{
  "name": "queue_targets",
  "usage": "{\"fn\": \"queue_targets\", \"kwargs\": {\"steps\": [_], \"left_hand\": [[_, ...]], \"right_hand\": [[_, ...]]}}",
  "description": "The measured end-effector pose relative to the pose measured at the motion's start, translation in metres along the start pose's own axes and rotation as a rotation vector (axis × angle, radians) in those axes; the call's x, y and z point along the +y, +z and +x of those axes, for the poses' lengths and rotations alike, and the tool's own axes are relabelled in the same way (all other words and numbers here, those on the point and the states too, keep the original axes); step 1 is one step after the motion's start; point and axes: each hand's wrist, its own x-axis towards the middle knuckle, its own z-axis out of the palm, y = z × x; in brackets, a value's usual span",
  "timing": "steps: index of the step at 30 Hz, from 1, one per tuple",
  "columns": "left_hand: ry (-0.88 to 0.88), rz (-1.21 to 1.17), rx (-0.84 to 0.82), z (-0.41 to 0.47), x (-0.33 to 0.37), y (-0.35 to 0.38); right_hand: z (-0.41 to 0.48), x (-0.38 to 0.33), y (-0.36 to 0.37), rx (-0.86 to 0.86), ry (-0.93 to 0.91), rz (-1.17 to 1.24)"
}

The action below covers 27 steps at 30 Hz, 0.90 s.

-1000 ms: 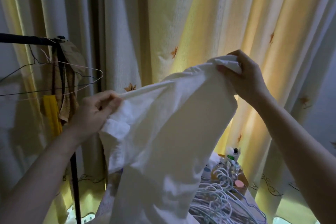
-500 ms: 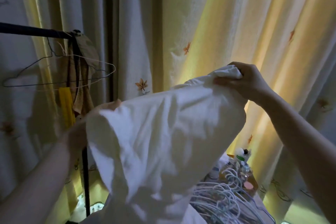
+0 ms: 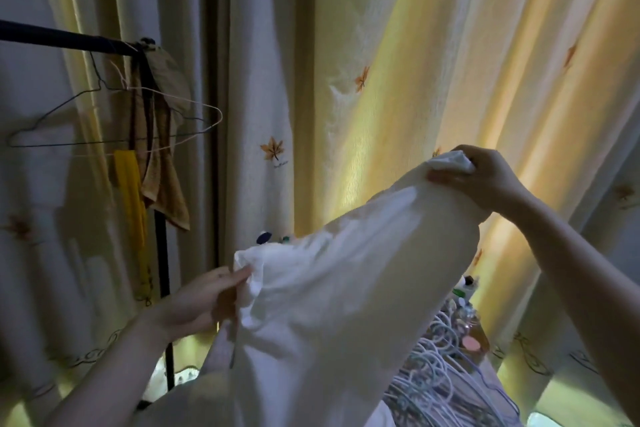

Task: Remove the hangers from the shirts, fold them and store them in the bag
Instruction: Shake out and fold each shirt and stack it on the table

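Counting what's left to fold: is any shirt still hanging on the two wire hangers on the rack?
No. Both wire hangers hang bare on the rack; the white shirt is held in both hands.

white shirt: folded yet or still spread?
Spread, not folded: the white shirt hangs loose between the left hand and the raised right hand.

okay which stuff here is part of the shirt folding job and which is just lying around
Job: white shirt, held by left hand and right hand; hanger pile; hangers on rail.
Lying about: curtains, brown cloth, yellow strip, bottles.
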Motion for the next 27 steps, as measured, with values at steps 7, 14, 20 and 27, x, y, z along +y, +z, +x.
{"fn": "queue_targets", "kwargs": {"steps": [7, 14, 20, 27], "left_hand": [[-0.088, 0.178, 0.018, 0.001, 0.01, 0.007], [-0.028, 0.265, 0.179, 0.003, 0.019, 0.018], [0.019, 0.477, 0.25, 0.008, 0.003, 0.026], [0.119, 0.413, 0.198, 0.0, -0.006, 0.014]], "right_hand": [[-0.007, 0.008, -0.008, -0.017, -0.015, -0.041], [-0.009, 0.009, -0.011, -0.016, -0.021, -0.062], [-0.011, 0.014, -0.002, -0.041, 0.011, -0.079], [-0.011, 0.027, 0.004, -0.039, 0.084, -0.122]]}}
